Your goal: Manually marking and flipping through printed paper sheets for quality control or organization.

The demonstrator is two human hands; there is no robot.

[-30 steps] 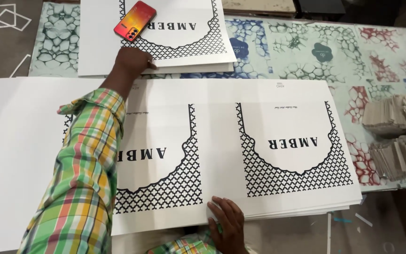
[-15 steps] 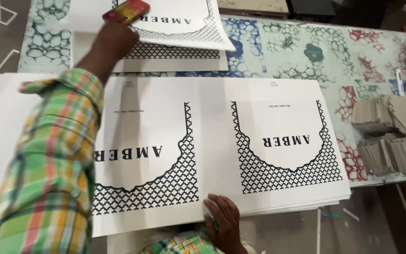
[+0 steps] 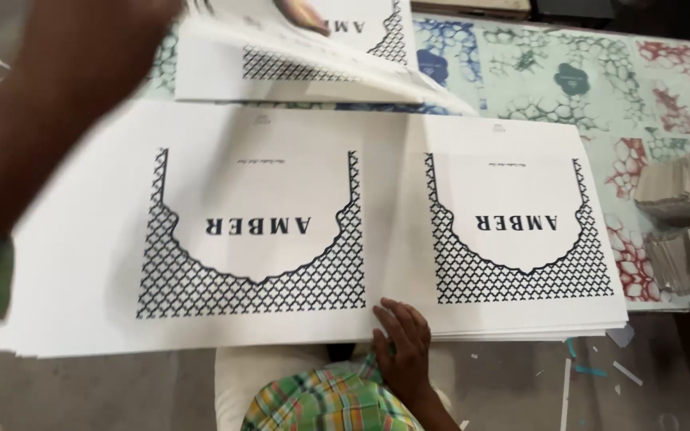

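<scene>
White printed sheets [image 3: 305,231], each bearing two black lattice arches, lie in a broad stack on the near part of a table, the stack's near edge hanging over the table's front. The right hand [image 3: 402,342] rests flat on that near edge, near the middle, fingers spread and pressing down on the top sheet; it grips nothing. A green, yellow and orange plaid sleeve [image 3: 325,403] runs from this hand toward the bottom of the view.

The left arm [image 3: 49,104] sweeps across the left side as a large dark blur, reaching toward the far edge. Its hand is out of view or lost in the blur, so I cannot tell whether it is open or closed. Just beyond it, a lifted sheet [image 3: 305,68] curls in the air above a second pile at the far side, its near edge bowed and raised off the stack below.

A patterned cloth [image 3: 553,80], pale green with blue, green and red cell-like prints, covers the table and shows to the right and far of the sheets. On the right, well apart from the hands, lie bundles of grey card pieces [image 3: 684,223]. Small paper scraps [image 3: 592,367] dot the floor below the table's front edge.
</scene>
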